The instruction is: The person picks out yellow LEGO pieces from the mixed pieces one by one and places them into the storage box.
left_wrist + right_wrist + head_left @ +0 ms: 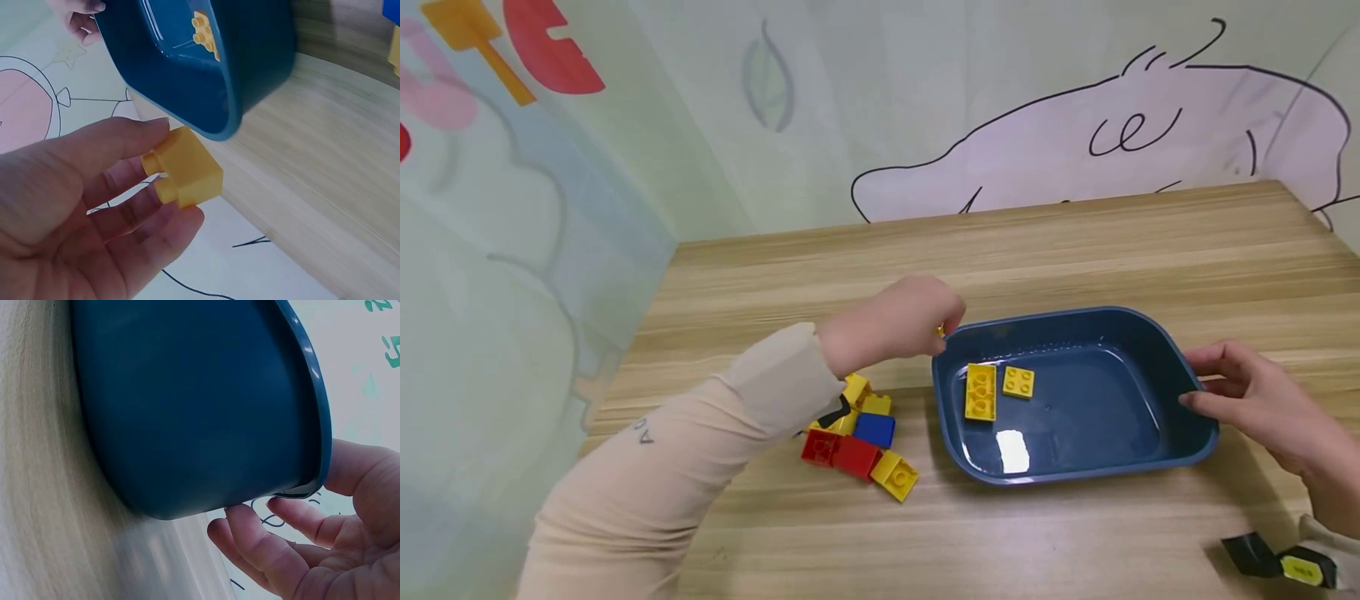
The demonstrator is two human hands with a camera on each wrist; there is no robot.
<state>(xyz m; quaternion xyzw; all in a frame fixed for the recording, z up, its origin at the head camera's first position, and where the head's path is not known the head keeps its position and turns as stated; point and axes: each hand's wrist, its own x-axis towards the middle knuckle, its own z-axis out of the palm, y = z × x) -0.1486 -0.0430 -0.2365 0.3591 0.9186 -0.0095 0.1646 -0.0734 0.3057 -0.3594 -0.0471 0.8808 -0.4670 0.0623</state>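
My left hand (pixel 898 321) is at the left far corner of a dark blue plastic bin (pixel 1075 475). Its thumb and fingertips pinch a yellow toy building brick (pixel 190 165), whose studs point toward the palm in the left wrist view. In the head view the hand mostly hides that brick. Two more yellow bricks lie in the bin, a longer one (pixel 981 392) and a square one (pixel 1018 382). At the bin's right end my right hand (pixel 1262 400) holds the rim, thumb over the edge and fingers along the outside (pixel 256 540).
Left of the bin lies a loose group of bricks: red (pixel 856 457), blue (pixel 876 430) and several yellow, one yellow brick (pixel 895 476) nearest the front. My left sleeve (pixel 700 450) partly covers them. A wall with cartoon drawings (pixel 1000 108) stands behind the wooden table (pixel 1000 542).
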